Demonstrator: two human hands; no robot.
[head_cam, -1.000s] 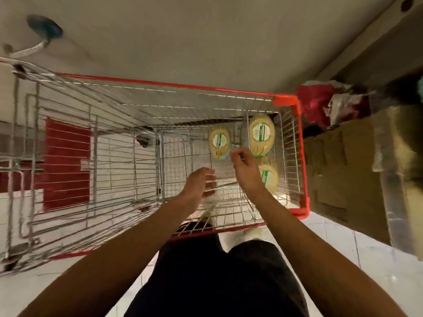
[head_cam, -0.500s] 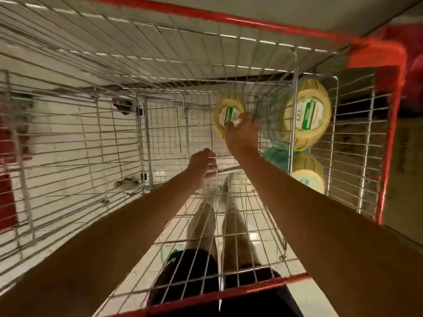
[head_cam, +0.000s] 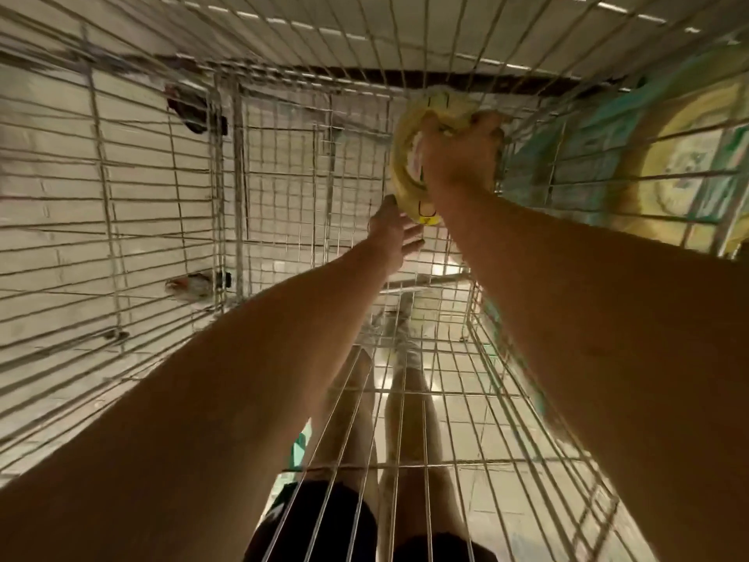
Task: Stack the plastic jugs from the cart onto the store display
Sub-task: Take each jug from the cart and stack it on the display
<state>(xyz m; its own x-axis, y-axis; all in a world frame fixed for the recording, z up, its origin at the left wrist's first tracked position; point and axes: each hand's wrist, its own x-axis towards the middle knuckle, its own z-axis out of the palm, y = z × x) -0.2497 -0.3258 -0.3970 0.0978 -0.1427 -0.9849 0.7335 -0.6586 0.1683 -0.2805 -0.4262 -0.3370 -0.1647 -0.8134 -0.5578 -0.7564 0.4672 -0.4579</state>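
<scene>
The right hand (head_cam: pixel 460 156) has its grip clamped on a yellow jug (head_cam: pixel 409 172) deep in the wire cart (head_cam: pixel 162 164); the left hand (head_cam: pixel 395 233), fingers apart, cups just beneath it. More jugs (head_cam: pixel 664 164) lie to the right of the grip. The display is out of view, so most of the stacking likely remains.

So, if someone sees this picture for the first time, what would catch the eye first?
Two bare arms reach deep into a silver wire shopping cart. At the far end, the right hand grips a yellow plastic jug, and the left hand, fingers open, comes in just below it. A second yellow jug with a green label lies at right.
</scene>
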